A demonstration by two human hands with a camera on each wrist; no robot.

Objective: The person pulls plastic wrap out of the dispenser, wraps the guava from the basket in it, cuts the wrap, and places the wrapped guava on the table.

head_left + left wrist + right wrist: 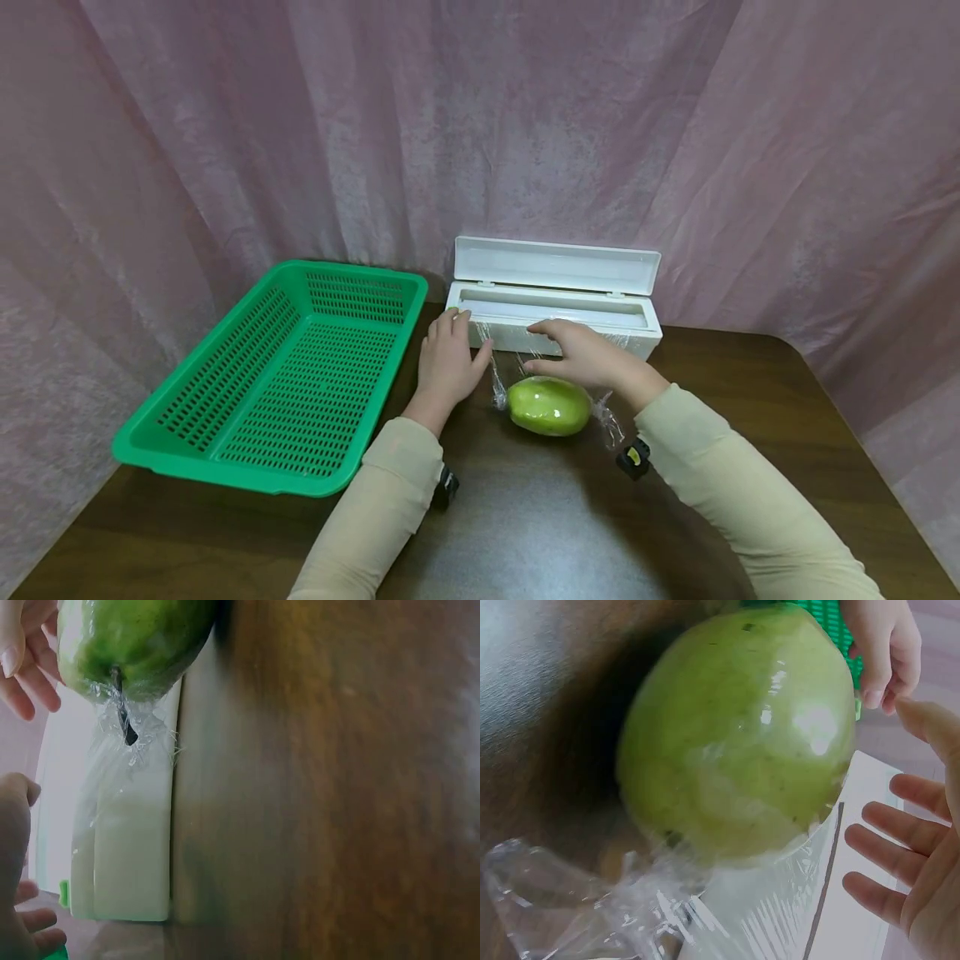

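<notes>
An oval green fruit (549,407) with a dark stem lies wrapped in clear cling film, near the front of a white film dispenser (553,317). Twisted film (609,419) sticks out at its right end, and more film stretches from the fruit to the dispenser. My left hand (450,354) is at the dispenser's left front corner, fingertips close to a small green slider (64,894), with the thumb spread away. Just behind the fruit hovers my right hand (588,354), its fingers extended and apart in the right wrist view, holding nothing.
A large green plastic basket (416,333) stands left of my left hand. The dispenser's lid (555,265) is raised, with the roll (551,311) visible inside. Behind the brown table (750,400) hangs a pink curtain (525,125).
</notes>
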